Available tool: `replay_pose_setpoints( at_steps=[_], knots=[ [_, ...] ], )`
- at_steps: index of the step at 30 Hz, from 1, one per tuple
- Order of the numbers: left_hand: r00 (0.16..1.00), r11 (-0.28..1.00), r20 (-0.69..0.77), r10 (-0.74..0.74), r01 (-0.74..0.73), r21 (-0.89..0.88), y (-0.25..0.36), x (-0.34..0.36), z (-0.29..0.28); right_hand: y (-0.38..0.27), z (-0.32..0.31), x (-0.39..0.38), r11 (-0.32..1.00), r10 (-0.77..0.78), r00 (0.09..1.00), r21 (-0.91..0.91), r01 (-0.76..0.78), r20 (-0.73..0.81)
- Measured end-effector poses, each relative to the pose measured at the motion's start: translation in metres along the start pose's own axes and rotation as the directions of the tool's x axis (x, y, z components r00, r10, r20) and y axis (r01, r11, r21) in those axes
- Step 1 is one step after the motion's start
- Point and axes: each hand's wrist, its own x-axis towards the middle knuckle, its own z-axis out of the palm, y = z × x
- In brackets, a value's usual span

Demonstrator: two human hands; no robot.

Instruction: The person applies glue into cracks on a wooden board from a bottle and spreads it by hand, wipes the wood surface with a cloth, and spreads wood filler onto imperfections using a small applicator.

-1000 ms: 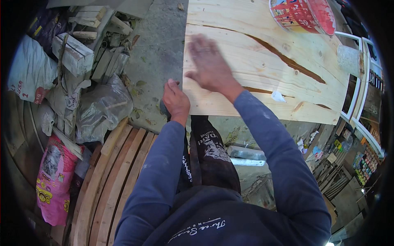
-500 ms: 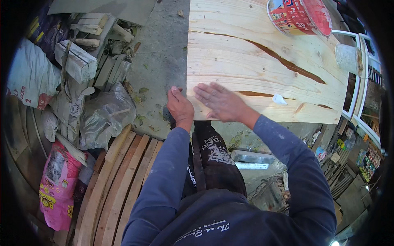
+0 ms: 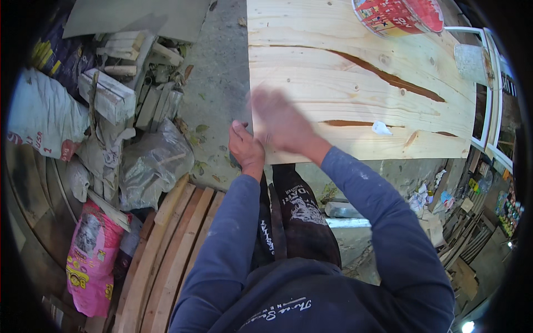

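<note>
A pale wooden board point(image 3: 311, 72) lies in front of me, with long brown streaks of filler in its grain. My right hand point(image 3: 283, 122) is over its near left corner, smeared by motion; its fingers look stretched out, and I see nothing in them. Beside the left edge, close to the right wrist, is my left hand point(image 3: 246, 149), half curled. Its lower fingers are hidden, so I cannot tell whether it grips the board. A small white scrap point(image 3: 381, 128) rests on the board beside the shorter brown streak point(image 3: 347, 123).
A red paint-stained bucket point(image 3: 397, 16) stands at the board's far right, near a whitish container point(image 3: 469, 64). On the left are wood offcuts point(image 3: 108, 97), a clear plastic bag point(image 3: 152, 161), a pink sack point(image 3: 94, 258) and long timber strips point(image 3: 172, 250). White metal framing point(image 3: 488, 94) borders the right.
My right hand has swept up and left toward the board's left edge and is now blurred. My left hand stays beside that edge. The whole view has shifted slightly.
</note>
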Motion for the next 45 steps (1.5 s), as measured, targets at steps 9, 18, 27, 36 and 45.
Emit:
replay_pose_setpoints(
  at_steps=[9,18,27,36,45],
  knots=[
    [0.999,0.994,-0.022,-0.037,0.034,-0.100,-0.019,0.008,0.003,-0.015,0.038,-0.018,0.988,-0.003,0.999,0.151,0.011,-0.053],
    [0.996,0.922,0.091,-0.008,0.042,-0.385,-0.083,0.030,0.002,-0.083,0.025,-0.016,0.685,-0.468,0.876,0.579,0.442,-0.116],
    [0.998,0.989,0.027,0.056,-0.059,0.137,0.001,0.007,-0.002,0.063,-0.016,-0.170,0.249,0.966,0.222,0.682,-0.687,-0.128],
    [0.997,0.975,0.031,0.071,-0.076,0.209,-0.002,0.005,0.007,0.104,-0.016,-0.146,0.588,0.809,0.379,0.600,-0.542,-0.450],
    [0.998,0.981,0.065,0.022,-0.034,0.191,0.005,0.009,0.000,0.002,-0.019,-0.043,0.805,0.312,0.918,0.581,-0.119,-0.246]
  ],
)
